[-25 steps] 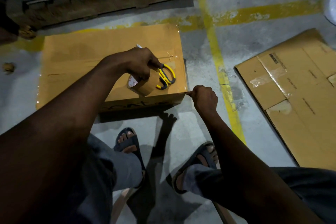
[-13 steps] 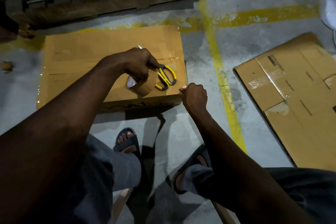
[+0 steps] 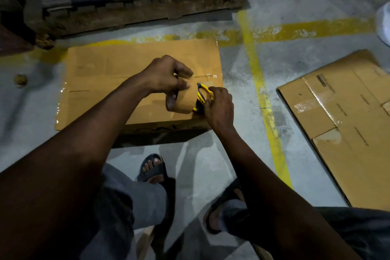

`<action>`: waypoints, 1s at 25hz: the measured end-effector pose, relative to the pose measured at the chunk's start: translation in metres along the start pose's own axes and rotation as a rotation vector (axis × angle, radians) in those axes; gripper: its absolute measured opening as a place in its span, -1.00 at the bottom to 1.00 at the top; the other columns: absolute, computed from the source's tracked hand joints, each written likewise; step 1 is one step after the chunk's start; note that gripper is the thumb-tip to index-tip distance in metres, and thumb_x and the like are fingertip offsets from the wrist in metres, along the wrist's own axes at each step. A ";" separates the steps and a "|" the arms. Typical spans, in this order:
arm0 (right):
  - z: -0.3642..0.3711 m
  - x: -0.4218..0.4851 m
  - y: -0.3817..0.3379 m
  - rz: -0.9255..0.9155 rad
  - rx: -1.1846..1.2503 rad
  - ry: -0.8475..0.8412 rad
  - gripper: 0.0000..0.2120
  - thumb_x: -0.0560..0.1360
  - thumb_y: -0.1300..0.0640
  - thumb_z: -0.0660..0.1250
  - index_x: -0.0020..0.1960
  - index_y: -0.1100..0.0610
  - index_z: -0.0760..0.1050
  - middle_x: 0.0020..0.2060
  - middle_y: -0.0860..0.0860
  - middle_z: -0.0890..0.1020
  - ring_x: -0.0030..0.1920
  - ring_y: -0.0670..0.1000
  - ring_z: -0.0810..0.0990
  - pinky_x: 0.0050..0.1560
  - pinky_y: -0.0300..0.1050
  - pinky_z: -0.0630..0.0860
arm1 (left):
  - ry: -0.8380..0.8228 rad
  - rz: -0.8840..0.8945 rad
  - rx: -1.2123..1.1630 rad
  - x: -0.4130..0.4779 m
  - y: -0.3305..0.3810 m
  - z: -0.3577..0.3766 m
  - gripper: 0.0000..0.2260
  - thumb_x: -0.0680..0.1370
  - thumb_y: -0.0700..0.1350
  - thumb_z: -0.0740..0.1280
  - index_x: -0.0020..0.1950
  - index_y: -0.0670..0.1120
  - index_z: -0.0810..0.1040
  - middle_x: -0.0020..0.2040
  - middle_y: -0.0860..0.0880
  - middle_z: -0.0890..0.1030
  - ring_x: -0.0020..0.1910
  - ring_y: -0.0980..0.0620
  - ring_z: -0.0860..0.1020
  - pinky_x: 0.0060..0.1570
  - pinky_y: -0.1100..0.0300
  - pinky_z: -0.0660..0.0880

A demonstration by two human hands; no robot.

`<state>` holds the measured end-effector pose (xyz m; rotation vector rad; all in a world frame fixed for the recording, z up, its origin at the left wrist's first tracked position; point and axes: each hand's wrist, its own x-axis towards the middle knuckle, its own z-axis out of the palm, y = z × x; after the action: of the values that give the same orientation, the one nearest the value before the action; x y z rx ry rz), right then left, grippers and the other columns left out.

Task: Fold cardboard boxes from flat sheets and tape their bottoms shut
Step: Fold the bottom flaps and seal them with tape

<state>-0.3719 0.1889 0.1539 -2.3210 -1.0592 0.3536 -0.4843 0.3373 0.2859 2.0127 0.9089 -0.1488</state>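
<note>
A folded cardboard box [image 3: 109, 74] stands on the concrete floor with clear tape along its middle seam and over its edges. My left hand [image 3: 164, 76] holds a roll of brown tape [image 3: 185, 101] above the box's near right corner, fingers through the core. My right hand [image 3: 219, 107] grips the yellow-handled scissors [image 3: 203, 93] just right of the roll. The scissor blades are hidden behind the roll and my left hand.
A flattened cardboard sheet [image 3: 348, 124] with old tape lies on the floor at right. A wooden pallet [image 3: 130, 2] stacked with flat sheets sits behind the box. Yellow floor lines [image 3: 261, 95] run between box and sheet. My sandalled feet [image 3: 154, 169] are near the box's front.
My right hand left the box's near right corner and came up to take the scissors. My left hand turned the tape roll, releasing its hold on the scissors.
</note>
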 end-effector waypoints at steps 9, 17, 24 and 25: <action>0.021 0.035 -0.032 -0.013 -0.474 -0.377 -0.34 0.44 0.01 0.44 0.43 0.06 0.21 0.33 0.19 0.32 0.26 0.30 0.35 0.14 0.19 0.44 | 0.258 0.139 -0.415 -0.022 -0.010 -0.006 -0.51 0.52 -0.32 0.35 0.39 0.05 0.46 0.26 0.16 0.48 0.20 0.05 0.47 0.02 0.19 0.49; -0.086 0.018 -0.005 -0.096 -0.249 -0.389 -0.52 0.34 -0.20 0.24 0.16 0.02 0.50 0.06 0.14 0.45 0.09 0.29 0.44 0.02 0.11 0.45 | 0.078 0.225 -0.282 -0.060 -0.005 0.024 -0.50 0.52 -0.25 0.39 0.42 0.05 0.43 0.21 0.07 0.49 0.23 0.03 0.46 0.02 0.07 0.56; -0.186 -0.067 0.023 -0.252 -0.119 -0.429 -0.43 0.21 -0.07 0.26 0.18 0.06 0.57 -0.06 0.00 0.42 -0.04 0.22 0.45 -0.11 -0.04 0.36 | -0.005 0.275 -0.249 -0.130 0.018 0.066 -0.52 0.50 -0.18 0.41 0.38 0.10 0.42 0.16 0.02 0.51 0.20 0.07 0.47 0.04 0.19 0.43; -0.194 -0.076 0.024 -0.269 -0.082 -0.444 -0.45 0.21 -0.04 0.27 0.18 0.08 0.58 -0.05 0.03 0.45 -0.06 0.21 0.45 -0.13 -0.08 0.29 | -0.013 0.279 -0.282 -0.138 0.024 0.072 -0.51 0.48 -0.16 0.41 0.38 0.09 0.43 0.17 0.02 0.51 0.20 0.08 0.47 0.06 0.21 0.42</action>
<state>-0.3200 0.0454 0.2971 -2.1801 -1.6036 0.7520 -0.5522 0.1988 0.3190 1.8473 0.5953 0.1160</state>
